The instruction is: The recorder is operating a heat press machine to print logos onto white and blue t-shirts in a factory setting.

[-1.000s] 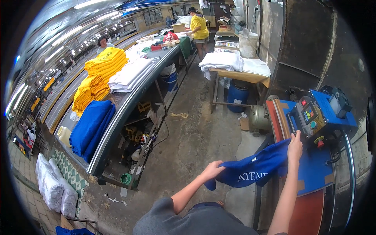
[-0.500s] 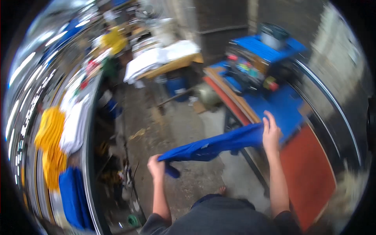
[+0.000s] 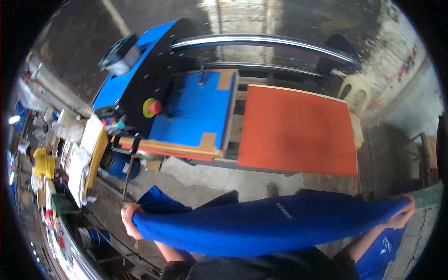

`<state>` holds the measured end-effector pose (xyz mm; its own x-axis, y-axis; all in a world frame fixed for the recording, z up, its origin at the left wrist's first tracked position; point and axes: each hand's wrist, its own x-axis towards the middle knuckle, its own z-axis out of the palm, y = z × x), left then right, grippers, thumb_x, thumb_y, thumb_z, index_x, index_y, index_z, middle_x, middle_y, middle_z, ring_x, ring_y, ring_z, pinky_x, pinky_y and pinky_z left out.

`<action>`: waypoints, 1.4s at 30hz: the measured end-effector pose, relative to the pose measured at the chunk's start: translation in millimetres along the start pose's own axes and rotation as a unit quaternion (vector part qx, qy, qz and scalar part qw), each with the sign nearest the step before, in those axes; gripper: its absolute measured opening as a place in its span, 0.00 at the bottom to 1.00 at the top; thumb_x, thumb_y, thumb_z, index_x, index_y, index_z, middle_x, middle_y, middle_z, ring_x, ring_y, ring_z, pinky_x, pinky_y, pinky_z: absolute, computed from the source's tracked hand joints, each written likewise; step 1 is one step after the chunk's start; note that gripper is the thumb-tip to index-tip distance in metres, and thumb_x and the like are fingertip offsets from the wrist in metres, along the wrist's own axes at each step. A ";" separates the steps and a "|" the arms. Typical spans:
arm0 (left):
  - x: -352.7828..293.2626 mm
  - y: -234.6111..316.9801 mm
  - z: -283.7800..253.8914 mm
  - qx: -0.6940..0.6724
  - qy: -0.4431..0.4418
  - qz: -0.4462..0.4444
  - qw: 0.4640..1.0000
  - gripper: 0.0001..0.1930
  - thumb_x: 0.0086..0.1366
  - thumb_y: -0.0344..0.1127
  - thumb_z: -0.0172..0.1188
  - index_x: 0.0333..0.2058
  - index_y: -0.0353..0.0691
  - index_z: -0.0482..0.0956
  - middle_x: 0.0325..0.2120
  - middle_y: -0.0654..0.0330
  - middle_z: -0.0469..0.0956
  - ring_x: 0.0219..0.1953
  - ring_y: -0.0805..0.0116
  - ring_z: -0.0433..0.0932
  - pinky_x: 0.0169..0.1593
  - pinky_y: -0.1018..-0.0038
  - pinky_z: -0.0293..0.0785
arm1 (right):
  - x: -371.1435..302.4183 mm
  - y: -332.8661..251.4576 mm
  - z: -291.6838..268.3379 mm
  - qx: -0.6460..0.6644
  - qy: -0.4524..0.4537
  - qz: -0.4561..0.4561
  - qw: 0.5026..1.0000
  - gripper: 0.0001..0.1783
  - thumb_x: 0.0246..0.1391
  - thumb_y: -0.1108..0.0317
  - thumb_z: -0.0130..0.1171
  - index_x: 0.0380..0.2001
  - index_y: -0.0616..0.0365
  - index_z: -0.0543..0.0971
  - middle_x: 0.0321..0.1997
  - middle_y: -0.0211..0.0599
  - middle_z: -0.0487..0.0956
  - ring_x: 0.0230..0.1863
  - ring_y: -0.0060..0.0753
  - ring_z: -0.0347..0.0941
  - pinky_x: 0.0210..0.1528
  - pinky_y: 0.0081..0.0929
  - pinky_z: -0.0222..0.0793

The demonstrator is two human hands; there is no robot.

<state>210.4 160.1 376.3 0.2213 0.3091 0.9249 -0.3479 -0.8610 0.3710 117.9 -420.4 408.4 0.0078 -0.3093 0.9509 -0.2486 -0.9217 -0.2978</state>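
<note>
A blue cloth garment with a small white print hangs stretched across the front of my body. My left hand grips one end, its fingers closed round the fabric. The other end is held in my right hand, which is also closed. A loose flap of the garment hangs beyond its upper edge on the left. Ahead of it lies a flat orange-red pad on a press-like machine. Beside the pad is a blue board with tan patches at its corners.
A red knob sits on the machine's dark side, under a blue top carrying a tub. Metal rails run behind. A cream plastic chair stands right. Blue printed cloth lies lower right; white cloth covers a table at left.
My view has turned right, so the machine is now straight ahead. The garment has come closer to my body and is spread wider, with my hands farther apart.
</note>
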 end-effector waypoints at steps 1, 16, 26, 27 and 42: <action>5.5 11.3 6.2 0.002 -0.024 0.025 0.999 0.05 0.51 0.24 0.51 0.27 0.29 0.73 0.17 0.57 0.68 0.19 0.71 0.64 0.23 0.79 0.59 | 9.8 23.7 -14.1 0.049 -0.011 0.032 0.998 0.15 0.64 0.65 0.41 0.42 0.67 0.72 0.34 0.41 0.75 0.33 0.30 0.71 0.37 0.27 0.68; -49.7 60.0 458.3 0.049 -0.353 0.191 0.915 0.19 0.52 0.35 0.61 0.43 0.38 0.71 0.40 0.52 0.73 0.43 0.52 0.72 0.45 0.62 0.70 | -33.0 109.4 400.6 -0.035 -0.368 -0.012 0.929 0.24 0.56 0.47 0.49 0.48 0.53 0.70 0.43 0.48 0.76 0.43 0.53 0.72 0.43 0.47 0.66; -228.4 75.9 298.5 0.228 -0.533 -0.046 0.814 0.16 0.58 0.42 0.56 0.38 0.35 0.69 0.35 0.49 0.71 0.39 0.50 0.71 0.40 0.56 0.67 | -192.5 154.1 192.3 -0.042 -0.441 0.188 0.877 0.11 0.54 0.65 0.55 0.35 0.63 0.72 0.35 0.48 0.69 0.39 0.54 0.67 0.42 0.44 0.64; -234.2 76.4 282.2 0.219 -0.535 -0.041 0.815 0.15 0.60 0.42 0.55 0.36 0.35 0.68 0.33 0.47 0.71 0.38 0.49 0.71 0.40 0.56 0.67 | -197.4 152.1 176.5 -0.046 -0.445 0.188 0.875 0.11 0.54 0.65 0.55 0.35 0.63 0.72 0.35 0.48 0.69 0.39 0.54 0.67 0.42 0.44 0.64; -231.7 89.7 238.8 0.087 -0.495 -0.172 0.847 0.15 0.59 0.31 0.54 0.44 0.36 0.66 0.41 0.43 0.73 0.44 0.45 0.71 0.45 0.57 0.67 | -187.5 150.8 150.9 -0.155 -0.555 0.126 0.808 0.08 0.56 0.68 0.51 0.37 0.60 0.69 0.42 0.50 0.73 0.47 0.53 0.68 0.48 0.44 0.63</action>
<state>345.5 -85.2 175.4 0.9679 0.1379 0.2101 0.0126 -0.8618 0.5071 225.1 -536.8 172.5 0.7397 -0.6557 0.1514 -0.6070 -0.7473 -0.2705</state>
